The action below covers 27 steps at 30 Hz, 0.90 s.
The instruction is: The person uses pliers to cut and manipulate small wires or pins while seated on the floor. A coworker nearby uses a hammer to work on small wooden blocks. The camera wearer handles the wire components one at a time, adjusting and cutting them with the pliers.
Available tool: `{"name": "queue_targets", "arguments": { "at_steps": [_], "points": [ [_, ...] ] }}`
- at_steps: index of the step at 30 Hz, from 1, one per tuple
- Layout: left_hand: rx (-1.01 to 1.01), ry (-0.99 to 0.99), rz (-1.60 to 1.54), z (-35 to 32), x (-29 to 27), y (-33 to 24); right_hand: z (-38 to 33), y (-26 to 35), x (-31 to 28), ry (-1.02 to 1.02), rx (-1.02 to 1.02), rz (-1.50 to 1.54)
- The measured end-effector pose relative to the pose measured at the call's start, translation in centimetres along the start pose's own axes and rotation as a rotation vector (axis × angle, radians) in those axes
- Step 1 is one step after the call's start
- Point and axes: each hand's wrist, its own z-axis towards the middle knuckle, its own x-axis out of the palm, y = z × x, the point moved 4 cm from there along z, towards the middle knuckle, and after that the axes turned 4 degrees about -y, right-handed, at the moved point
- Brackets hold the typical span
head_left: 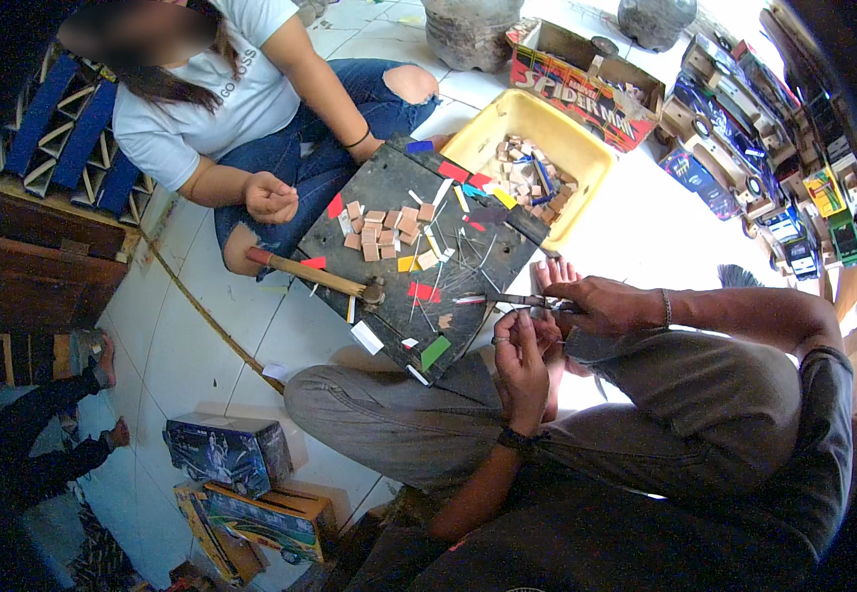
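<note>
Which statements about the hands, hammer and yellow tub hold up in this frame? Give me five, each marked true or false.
1. The right hand grips a metal hand tool. True.
2. The hammer lies inside the yellow tub. False: its head rests on the dark board.
3. Small tan blocks are in the yellow tub. True.
4. The left hand lies flat on the dark board. False: it is raised beside the tool, fingers bent.
5. A green piece lies on the dark board. True.

Both hands (521, 370) sit close together, fingers (526, 333) curled.
</note>
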Motion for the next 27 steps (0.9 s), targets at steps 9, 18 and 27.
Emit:
{"name": "queue_targets", "arguments": {
  "at_steps": [9, 18, 27],
  "points": [
    [0.023, -0.029, -0.017, 0.0, 0.4, -0.5, 0.1, -0.8, 0.4, 0.025, 0.017, 0.051],
    [0.039, -0.029, 0.001, -0.5, 0.4, -0.7, 0.8, -0.4, -0.1, 0.079, 0.038, -0.063],
    [0.009, -0.137, -0.064, -0.9, -0.3, -0.1, 2.5, 0.5, 0.0, 0.049, -0.032, -0.258]
  ]
}}
